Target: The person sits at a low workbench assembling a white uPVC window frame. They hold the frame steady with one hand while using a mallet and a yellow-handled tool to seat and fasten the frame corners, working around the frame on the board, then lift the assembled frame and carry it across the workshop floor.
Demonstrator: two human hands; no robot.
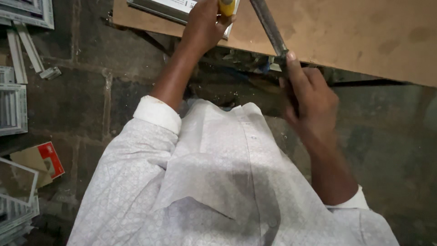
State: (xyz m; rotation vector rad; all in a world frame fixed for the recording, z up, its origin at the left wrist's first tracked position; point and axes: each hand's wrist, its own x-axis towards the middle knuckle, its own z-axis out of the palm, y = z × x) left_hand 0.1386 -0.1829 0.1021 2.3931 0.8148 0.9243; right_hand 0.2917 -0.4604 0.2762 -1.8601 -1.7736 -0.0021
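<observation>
Two tools gripped at the bench (364,32) edge.
The left hand (205,25) was clamped on a yellow handle (227,7); the right hand (309,102) was clamped on a hammer (269,25).

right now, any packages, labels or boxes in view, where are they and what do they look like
Small carton: on the floor at left, flat, red and white face, lying on a brown cardboard piece.
White label strip: on the long pale profile at the top edge of the brown board, under the left hand; small dark print.
</observation>
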